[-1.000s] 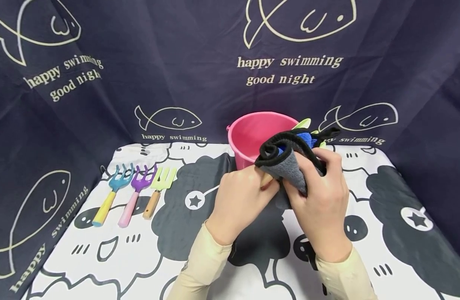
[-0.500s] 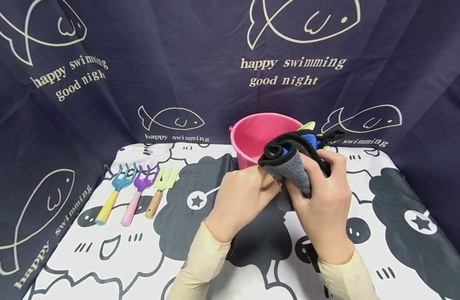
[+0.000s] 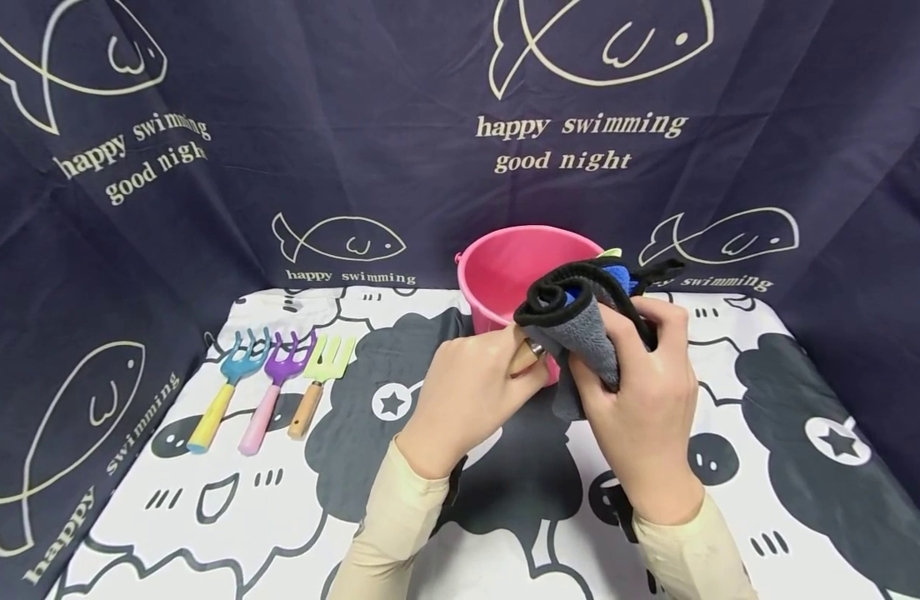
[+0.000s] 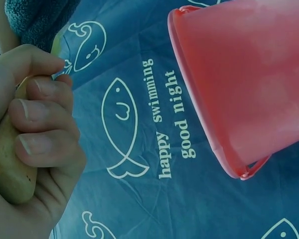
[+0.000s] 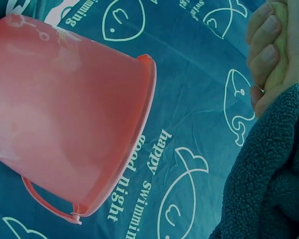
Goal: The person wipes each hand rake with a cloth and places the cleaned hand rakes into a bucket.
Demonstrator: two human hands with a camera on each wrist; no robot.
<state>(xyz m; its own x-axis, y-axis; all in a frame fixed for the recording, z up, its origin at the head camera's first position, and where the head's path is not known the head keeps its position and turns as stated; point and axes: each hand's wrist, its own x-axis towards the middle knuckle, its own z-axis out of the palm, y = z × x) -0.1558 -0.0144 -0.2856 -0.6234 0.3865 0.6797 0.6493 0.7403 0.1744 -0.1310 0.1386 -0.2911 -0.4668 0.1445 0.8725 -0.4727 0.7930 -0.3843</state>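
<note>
My left hand (image 3: 471, 392) covers part of the wooden handle (image 3: 522, 358); beyond the metal collar (image 3: 535, 346), the tool is hidden by the grey cloth (image 3: 583, 342). A pale green tip (image 3: 612, 252) shows past the cloth; whether it joins the handle I cannot confirm. Folds conceal fingertips of my right hand (image 3: 643, 408). In the head view, hands and cloth obscure the lower front of the pink bucket (image 3: 493, 287); both wrist views crop its base end. My sleeves (image 3: 392, 517) are cut off at the head view's bottom edge.

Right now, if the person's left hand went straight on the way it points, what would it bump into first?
Probably the grey cloth in the right hand, just ahead of the left hand; the head view leaves the depth unclear.
</note>
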